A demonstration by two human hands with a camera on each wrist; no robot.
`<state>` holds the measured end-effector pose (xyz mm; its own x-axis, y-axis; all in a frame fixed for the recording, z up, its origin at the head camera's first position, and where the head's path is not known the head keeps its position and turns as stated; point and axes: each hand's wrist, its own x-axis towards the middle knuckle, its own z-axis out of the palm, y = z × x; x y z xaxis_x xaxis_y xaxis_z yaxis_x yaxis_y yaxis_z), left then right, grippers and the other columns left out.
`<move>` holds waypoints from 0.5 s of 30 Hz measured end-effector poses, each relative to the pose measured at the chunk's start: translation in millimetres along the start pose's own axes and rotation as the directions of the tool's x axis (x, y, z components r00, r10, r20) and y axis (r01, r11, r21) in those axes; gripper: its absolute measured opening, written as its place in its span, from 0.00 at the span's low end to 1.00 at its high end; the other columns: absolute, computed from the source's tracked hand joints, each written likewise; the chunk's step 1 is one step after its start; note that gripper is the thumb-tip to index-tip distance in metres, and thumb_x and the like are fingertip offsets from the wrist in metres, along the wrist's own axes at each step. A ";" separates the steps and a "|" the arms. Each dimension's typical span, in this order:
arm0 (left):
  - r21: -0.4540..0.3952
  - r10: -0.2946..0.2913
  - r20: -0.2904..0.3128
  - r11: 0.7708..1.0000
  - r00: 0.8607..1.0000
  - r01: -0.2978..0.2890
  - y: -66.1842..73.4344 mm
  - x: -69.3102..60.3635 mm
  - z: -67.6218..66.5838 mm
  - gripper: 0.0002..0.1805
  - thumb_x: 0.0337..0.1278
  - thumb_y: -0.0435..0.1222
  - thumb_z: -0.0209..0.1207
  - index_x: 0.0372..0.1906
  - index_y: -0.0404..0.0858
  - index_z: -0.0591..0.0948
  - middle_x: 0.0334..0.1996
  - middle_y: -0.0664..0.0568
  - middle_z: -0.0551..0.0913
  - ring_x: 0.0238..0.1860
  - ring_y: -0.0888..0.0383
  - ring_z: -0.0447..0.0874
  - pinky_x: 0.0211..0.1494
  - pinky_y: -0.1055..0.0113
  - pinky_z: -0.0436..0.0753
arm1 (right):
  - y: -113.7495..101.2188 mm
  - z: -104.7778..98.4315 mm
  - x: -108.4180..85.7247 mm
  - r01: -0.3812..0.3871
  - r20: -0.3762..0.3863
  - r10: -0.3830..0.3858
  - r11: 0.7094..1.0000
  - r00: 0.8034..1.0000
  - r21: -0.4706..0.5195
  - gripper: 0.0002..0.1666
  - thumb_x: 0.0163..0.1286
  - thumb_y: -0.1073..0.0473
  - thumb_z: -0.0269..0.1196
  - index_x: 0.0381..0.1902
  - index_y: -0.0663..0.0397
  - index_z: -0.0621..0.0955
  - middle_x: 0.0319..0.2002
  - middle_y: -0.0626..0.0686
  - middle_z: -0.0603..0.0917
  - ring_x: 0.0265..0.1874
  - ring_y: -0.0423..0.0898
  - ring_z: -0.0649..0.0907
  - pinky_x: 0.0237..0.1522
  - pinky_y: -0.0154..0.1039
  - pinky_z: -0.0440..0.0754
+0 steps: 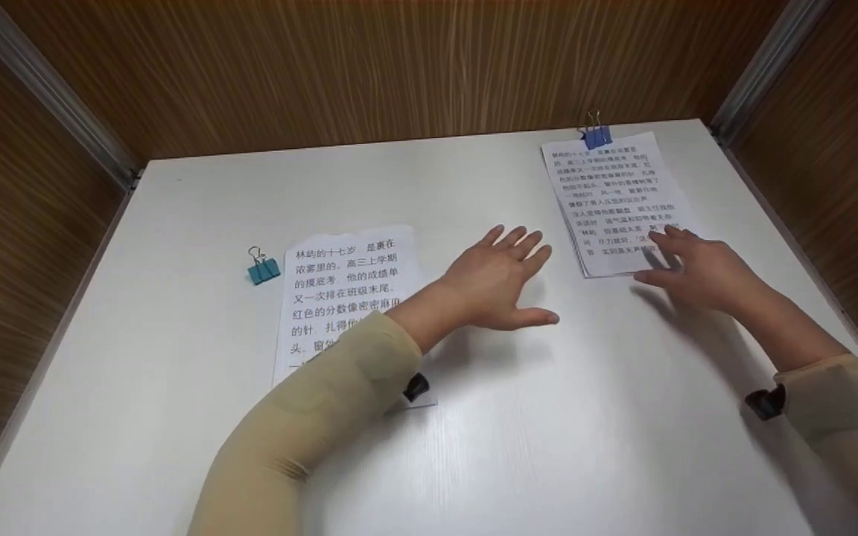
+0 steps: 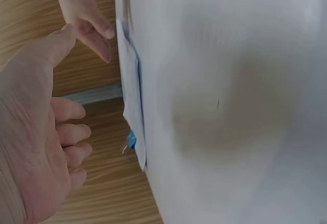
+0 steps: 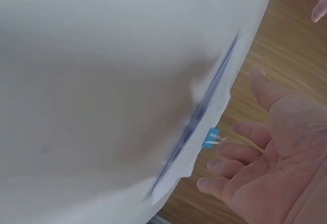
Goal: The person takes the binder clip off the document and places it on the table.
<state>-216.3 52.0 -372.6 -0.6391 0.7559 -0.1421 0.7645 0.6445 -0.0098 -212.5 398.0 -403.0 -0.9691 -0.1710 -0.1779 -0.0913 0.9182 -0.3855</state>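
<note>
Locate the left grip (image 1: 492,283) at the centre of the frame, above the bench (image 1: 198,201), released, with spread fingers pointing to the upper right. Locate the right grip (image 1: 699,272) at the right of the frame, released, with loosely bent fingers over the lower right part of the right papers (image 1: 608,197). Treat contact there as undetermined. Find the right papers at the upper right, with a blue clip (image 1: 597,137) clamped on the top edge. Find the left paper (image 1: 339,279) left of centre, flat on the bench, partly hidden by the left sleeve (image 1: 310,409). Note the teal clip (image 1: 264,271) just beside its upper left edge, detached. Note wooden walls (image 1: 399,67) at the top and sides of the frame.
</note>
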 end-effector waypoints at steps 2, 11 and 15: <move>0.002 0.004 0.009 1.000 1.000 -0.004 5.1 10.4 5.6 0.56 0.68 0.77 0.41 0.88 0.45 0.51 0.87 0.49 0.46 0.86 0.51 0.40 0.87 0.55 0.39 | 5.8 -0.7 0.6 -0.018 0.011 0.018 1.000 1.000 -0.005 0.56 0.74 0.35 0.67 0.80 0.70 0.62 0.79 0.78 0.56 0.75 0.81 0.58 0.71 0.77 0.60; -0.027 0.019 0.054 0.999 0.998 -0.018 19.2 42.5 25.7 0.56 0.69 0.77 0.38 0.88 0.46 0.46 0.87 0.54 0.40 0.86 0.52 0.34 0.86 0.59 0.35 | 19.3 1.4 4.5 -0.031 0.035 0.032 0.999 0.999 -0.024 0.56 0.74 0.34 0.66 0.80 0.69 0.63 0.78 0.79 0.56 0.74 0.82 0.58 0.70 0.78 0.60; -0.052 0.027 0.066 0.998 0.997 -0.024 24.8 52.8 31.5 0.56 0.69 0.77 0.39 0.88 0.47 0.46 0.87 0.54 0.41 0.86 0.52 0.35 0.86 0.60 0.35 | 21.9 3.6 5.8 -0.043 0.077 0.047 0.998 0.996 -0.054 0.56 0.73 0.32 0.66 0.80 0.69 0.64 0.78 0.79 0.56 0.74 0.82 0.59 0.70 0.77 0.63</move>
<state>-228.4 104.3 -411.5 -0.6113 0.7639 -0.2070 0.7740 0.6316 0.0452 -219.3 415.8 -415.8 -0.9517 -0.1549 -0.2652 -0.0619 0.9425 -0.3284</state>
